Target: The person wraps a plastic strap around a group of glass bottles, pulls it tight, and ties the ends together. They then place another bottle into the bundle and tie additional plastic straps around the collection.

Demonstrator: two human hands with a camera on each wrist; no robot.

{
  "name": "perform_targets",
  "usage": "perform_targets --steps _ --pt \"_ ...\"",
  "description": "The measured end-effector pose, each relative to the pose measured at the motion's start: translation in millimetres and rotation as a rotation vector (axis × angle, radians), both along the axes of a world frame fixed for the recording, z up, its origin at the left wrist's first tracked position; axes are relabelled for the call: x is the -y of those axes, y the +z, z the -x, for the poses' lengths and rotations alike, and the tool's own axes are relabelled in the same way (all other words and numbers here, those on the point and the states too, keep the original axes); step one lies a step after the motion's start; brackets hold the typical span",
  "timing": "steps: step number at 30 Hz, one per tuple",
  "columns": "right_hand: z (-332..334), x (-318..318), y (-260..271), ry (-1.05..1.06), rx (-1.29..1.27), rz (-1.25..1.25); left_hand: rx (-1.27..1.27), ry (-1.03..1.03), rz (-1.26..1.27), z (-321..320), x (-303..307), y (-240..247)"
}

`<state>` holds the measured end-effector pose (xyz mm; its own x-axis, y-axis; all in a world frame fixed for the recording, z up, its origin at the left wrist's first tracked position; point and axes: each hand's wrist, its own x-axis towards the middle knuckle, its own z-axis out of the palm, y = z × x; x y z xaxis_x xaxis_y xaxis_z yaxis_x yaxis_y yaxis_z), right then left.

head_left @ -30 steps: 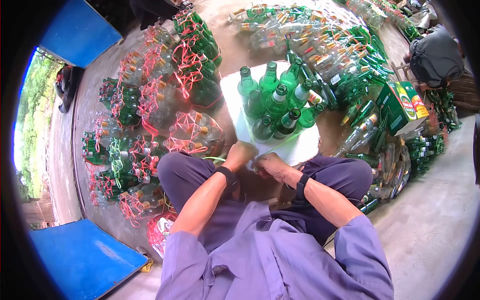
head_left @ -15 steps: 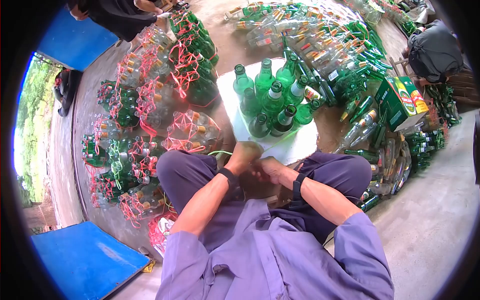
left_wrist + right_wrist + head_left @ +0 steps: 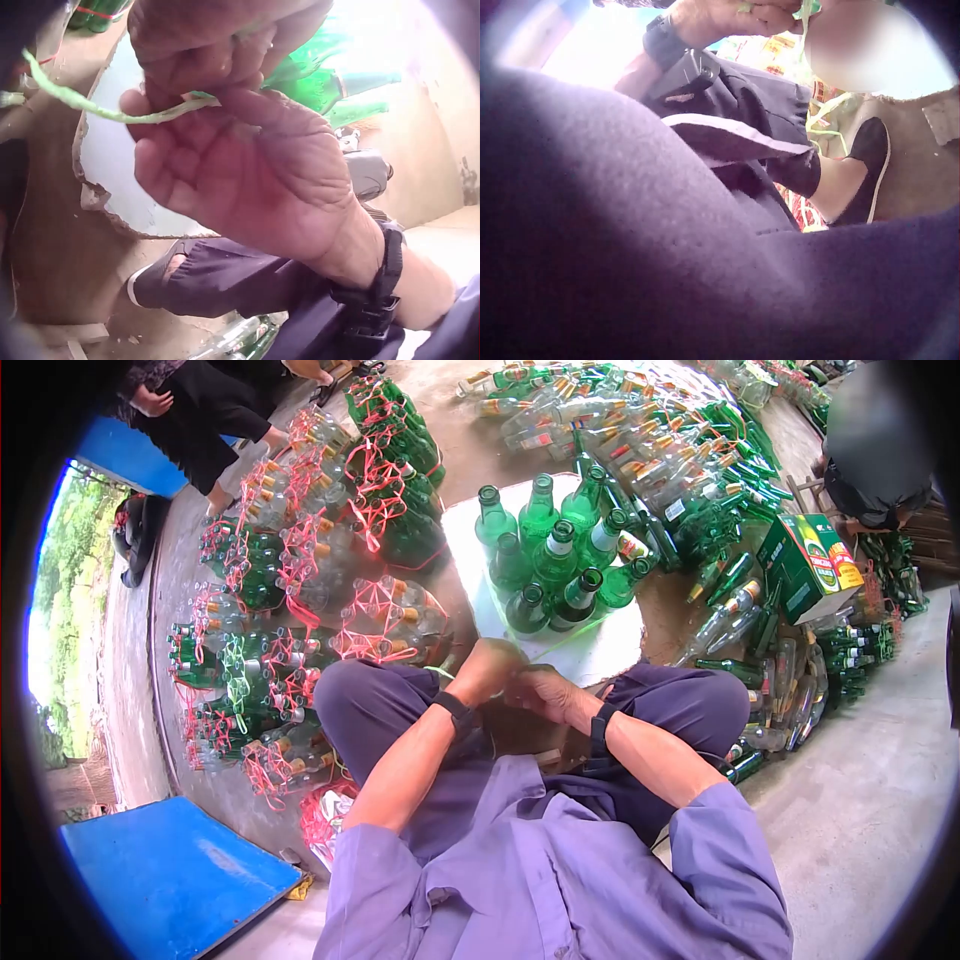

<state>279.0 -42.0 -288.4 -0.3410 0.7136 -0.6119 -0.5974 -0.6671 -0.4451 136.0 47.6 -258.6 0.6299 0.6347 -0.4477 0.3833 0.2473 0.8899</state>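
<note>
Left hand (image 3: 487, 663) and right hand (image 3: 540, 690) pinch a green cord (image 3: 112, 112)
Curled fingers of both grip the thin, twisted strand at the near edge of a white board (image 3: 600, 645) bearing glossy green glass bottles (image 3: 553, 560). Print on the green carton (image 3: 800, 565) is unreadable.

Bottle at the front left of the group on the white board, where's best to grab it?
Take the bottle by its neck, from straight above, probably: it stands upright, body hemmed in by other bottles, neck clear.
</note>
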Motion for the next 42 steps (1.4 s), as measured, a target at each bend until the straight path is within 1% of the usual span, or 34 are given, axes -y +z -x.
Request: perform_targets --steps 1,2,3,4,5,6,7,8,9,10,11,12,13,14,16,18,19,21,22,24,28,30,31,33,34,36,37,38,40,42 --pt "2 0 -3 0.030 0.017 0.071 -0.001 0.002 -0.001 3 -2 -17" --pt "1 -1 -2 0.036 0.016 0.070 -0.005 -0.078 -0.134 6 -3 -40" --pt "-2 0 1 0.031 0.098 0.063 -0.011 -0.164 -0.265 8 -4 -51" --pt "-4 1 0 0.025 0.179 0.056 -0.012 -0.165 -0.264 5 -1 -33" --pt "-6 0 -1 0.024 0.178 0.057 -0.121 -0.046 -0.226 1 2 -14" --pt "-10 -1 -6 0.055 0.257 0.003 -0.229 0.072 -0.188 -3 4 0" --pt "-13 -1 -19 0.086 0.336 -0.052 -0.229 0.072 -0.188 -3 3 -2" --pt "-16 -1 -42 0.086 0.336 -0.052 -0.306 0.087 -0.284 -1 2 -4" --pt "-19 0 -83 0.040 0.465 -0.277 -0.383 0.103 -0.381 2 1 -7" --pt "-18 -2 -86 -0.006 0.590 -0.502 -0.385 0.104 -0.380 7 0 -14" --pt "-19 -1 -88 -0.004 0.588 -0.501 -0.463 0.084 -0.386 12 -1 -21" --pt "-19 -6 -55 -0.104 0.432 -0.202 -0.541 0.065 -0.392 16 -3 -27" --pt "-19 -11 -30 -0.200 0.272 0.094 -0.542 0.068 -0.393 20 -4 -30" --pt "-17 -14 -22 -0.198 0.271 0.093 -0.564 0.042 -0.378 23 -5 -32" --pt "-14 -16 -14 -0.264 0.281 0.148 -0.587 0.016 -0.362 24 -4 -22" --pt "-14 -17 -7 -0.255 0.286 0.148 -0.709 -0.022 -0.398 25 -4 -10" --pt "-13 -16 -5 -0.248 0.290 0.152 -0.711 -0.019 -0.399 26 -4 -12" --pt "-11 -16 -9 -0.249 0.312 0.149 -0.799 -0.025 -0.546 28 -4 -14" --pt "-11 -16 -12 -0.252 0.335 0.145 -0.800 -0.023 -0.547 28 -5 -12" --pt "-12 -16 -15 -0.238 0.328 0.135 -0.761 0.053 -0.623 29 -10 -6" --pt "-14 -16 -23 -0.182 0.327 0.085 -0.791 0.121 -0.675 29 -20 5" --pt "-14 -15 -29 -0.188 0.327 0.069 -0.650 0.175 -0.853 27 -20 12" --pt "-14 -15 -31 -0.194 0.329 0.051 -0.651 0.174 -0.853 26 -19 19" --pt "-14 -14 -32 -0.216 0.310 0.051 -0.563 0.233 -1.117 20 -15 34" --pt "-14 -15 -32 -0.237 0.291 0.048 -0.564 0.232 -1.117 16 -11 35" --pt "-14 -17 -31 -0.240 0.268 0.067 -0.391 0.270 -0.638 9 -1 36" --pt "-14 -19 -30 -0.244 0.248 0.084 -0.400 0.168 -0.590 8 0 31" --pt "-14 -20 -30 -0.243 0.248 0.081 -0.400 0.170 -0.593 5 3 27" --pt "-13 -19 -29 -0.227 0.306 0.085 -0.384 0.143 -0.421 2 12 13" --pt "-15 -19 -28 -0.213 0.310 0.075 -0.389 0.155 -0.435 -2 14 0"
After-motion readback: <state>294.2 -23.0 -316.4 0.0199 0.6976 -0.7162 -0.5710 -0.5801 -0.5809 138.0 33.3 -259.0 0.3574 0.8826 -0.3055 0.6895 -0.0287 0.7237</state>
